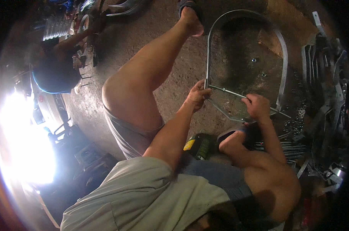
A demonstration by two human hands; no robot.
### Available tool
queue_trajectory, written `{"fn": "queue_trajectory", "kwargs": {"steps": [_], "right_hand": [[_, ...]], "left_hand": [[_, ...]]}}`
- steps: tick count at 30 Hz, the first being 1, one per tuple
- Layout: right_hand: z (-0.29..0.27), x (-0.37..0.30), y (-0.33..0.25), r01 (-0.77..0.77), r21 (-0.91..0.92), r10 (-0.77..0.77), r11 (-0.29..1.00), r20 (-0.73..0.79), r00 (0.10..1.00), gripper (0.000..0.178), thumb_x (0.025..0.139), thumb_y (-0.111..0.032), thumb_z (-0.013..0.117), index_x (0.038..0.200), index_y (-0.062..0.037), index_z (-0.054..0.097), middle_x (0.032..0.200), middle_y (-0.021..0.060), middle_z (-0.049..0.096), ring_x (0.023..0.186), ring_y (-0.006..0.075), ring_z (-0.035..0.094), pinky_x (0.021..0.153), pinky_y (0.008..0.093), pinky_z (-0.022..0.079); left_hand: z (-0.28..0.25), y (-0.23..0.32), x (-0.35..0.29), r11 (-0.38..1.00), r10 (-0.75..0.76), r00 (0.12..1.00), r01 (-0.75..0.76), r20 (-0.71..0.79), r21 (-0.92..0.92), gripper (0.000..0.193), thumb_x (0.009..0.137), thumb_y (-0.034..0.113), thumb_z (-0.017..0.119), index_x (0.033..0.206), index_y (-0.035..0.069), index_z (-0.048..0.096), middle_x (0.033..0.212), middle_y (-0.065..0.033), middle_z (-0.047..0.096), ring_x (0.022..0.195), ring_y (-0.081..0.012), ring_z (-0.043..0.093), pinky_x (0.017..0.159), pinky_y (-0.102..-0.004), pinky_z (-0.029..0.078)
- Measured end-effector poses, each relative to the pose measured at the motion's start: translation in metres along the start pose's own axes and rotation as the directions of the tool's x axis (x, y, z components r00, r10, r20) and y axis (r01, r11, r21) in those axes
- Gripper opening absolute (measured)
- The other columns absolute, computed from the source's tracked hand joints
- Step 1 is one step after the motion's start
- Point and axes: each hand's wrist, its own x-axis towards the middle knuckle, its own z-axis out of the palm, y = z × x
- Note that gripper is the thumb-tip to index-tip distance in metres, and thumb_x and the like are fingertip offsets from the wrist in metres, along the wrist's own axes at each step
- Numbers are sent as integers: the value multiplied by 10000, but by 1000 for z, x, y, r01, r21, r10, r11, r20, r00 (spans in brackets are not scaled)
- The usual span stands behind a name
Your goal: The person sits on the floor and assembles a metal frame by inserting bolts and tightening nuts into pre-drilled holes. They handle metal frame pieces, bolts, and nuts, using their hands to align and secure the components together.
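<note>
A large metal band bent into an arch [208, 50] rises in front of me, its two legs toward me. My left hand [198, 95] is closed around the end of its left leg. A long thin metal rod [236, 94] runs from that leg to the right and slopes toward me, with what looks like a nut near its left end. My right hand [258, 106] is closed on the rod toward its right end, close to the band's right leg. A bent flat metal strip [219, 109] angles down below the rod, partly hidden behind my right hand.
Loose nuts and washers [296, 122] lie scattered at the right, with one nut [254, 60] inside the arch. Rods [291, 149] are stacked beside my right leg, and bent metal strips [311, 63] pile up at far right. A dark container [200, 146] stands between my legs.
</note>
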Motion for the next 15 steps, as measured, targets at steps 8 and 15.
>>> {"fn": "queue_trajectory", "kwargs": {"steps": [8, 15], "right_hand": [[-6, -3, -8, -42, 14, 42, 999, 12, 999, 316, 892, -377, 612, 834, -69, 657, 776, 143, 646, 767, 380, 634, 660, 485, 474], [4, 6, -13, -43, -12, 43, 999, -25, 999, 327, 900, -388, 606, 856, -70, 667, 776, 156, 651, 759, 394, 632, 680, 504, 472]], "left_hand": [[-7, 0, 0, 998, 10, 996, -3, 93, -68, 589, 803, -97, 624, 1342, 95, 489, 1030, -36, 627, 773, -146, 609, 662, -253, 485], [-15, 2, 7, 997, 29, 996, -23, 84, -76, 606, 774, -125, 592, 1328, 90, 477, 985, -39, 623, 831, -159, 589, 720, -286, 466]]}}
